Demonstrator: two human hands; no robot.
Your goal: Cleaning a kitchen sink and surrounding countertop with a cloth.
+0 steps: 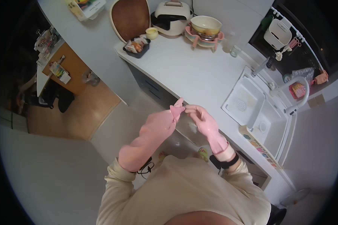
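Note:
Both hands wear pink rubber gloves and are raised before the body, near the front edge of the white countertop (169, 73). My left hand (176, 112) has its glove reaching far up the forearm; some glove fingers look bent or loose, and how the fingers inside lie is hard to see. Close to its right, my right hand (200, 116) has its fingertips at the left glove's fingers; whether they pinch the rubber is unclear. The right glove's cuff ends at the wrist, just above a black wristband (230, 162).
A white double sink (238, 102) with a faucet (305, 90) lies right, a patterned strip (257, 147) along its front edge. Behind are a black tray of packets (136, 50), a small yellow pot (151, 33), a white appliance (171, 19), stacked bowls (205, 26) and a glass (235, 51).

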